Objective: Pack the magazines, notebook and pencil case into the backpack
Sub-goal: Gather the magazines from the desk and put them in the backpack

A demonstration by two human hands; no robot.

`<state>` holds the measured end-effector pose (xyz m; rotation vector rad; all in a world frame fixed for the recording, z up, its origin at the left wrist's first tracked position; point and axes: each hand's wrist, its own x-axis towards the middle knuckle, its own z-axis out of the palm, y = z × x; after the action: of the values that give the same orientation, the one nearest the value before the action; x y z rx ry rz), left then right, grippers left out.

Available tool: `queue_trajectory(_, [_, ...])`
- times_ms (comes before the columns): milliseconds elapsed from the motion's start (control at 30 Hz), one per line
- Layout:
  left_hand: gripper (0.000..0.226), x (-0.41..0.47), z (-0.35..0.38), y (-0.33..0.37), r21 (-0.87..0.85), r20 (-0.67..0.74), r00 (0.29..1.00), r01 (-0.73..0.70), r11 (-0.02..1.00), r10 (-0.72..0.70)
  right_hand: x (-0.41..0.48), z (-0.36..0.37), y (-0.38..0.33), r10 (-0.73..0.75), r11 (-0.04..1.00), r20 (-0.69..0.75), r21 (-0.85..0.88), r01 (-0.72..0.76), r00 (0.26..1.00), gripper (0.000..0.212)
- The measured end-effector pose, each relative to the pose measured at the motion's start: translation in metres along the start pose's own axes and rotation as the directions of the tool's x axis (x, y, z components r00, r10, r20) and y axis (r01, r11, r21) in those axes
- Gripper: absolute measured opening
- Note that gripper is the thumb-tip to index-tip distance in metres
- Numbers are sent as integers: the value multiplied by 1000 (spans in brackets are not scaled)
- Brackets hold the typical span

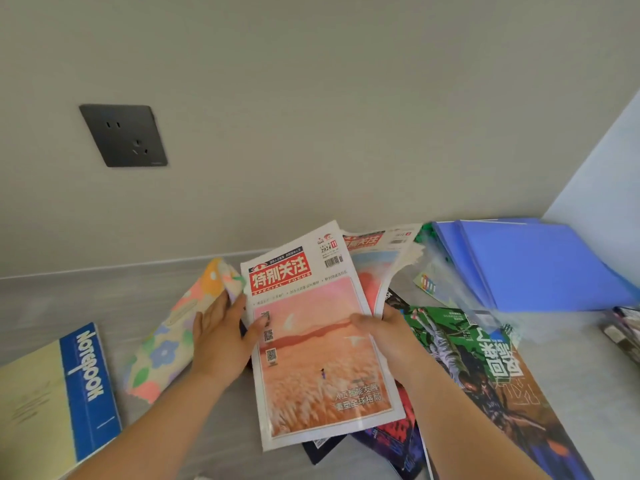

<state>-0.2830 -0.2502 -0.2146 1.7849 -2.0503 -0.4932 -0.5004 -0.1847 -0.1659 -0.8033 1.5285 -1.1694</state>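
A magazine with a red title block and a pink-orange cover (322,362) is held over a loose pile of magazines. My left hand (221,337) grips its left edge and my right hand (384,330) grips its right edge. A second copy with the same red title (374,268) lies fanned behind it. A green and brown magazine (485,368) lies to the right, and dark ones (388,441) stick out below. The floral pencil case (180,327) lies to the left, partly under my left hand. A blue and yellow notebook (59,400) sits at the far left. No backpack is in view.
Blue folders (533,265) with clear plastic sleeves are stacked at the back right. A dark object (623,330) lies at the right edge. The grey tabletop (86,299) meets a beige wall with a dark power socket (124,135).
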Motion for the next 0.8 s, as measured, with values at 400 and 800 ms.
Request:
queue_trajectory(400, [36, -22, -13, 4, -24, 221, 974, 58, 998, -52, -47, -43, -11, -101, 995, -25, -24, 100, 995, 32])
queue_trajectory(800, [27, -97, 28, 106, -644, 388, 912, 168, 746, 130, -118, -193, 12, 147, 989, -94, 9, -147, 985, 17])
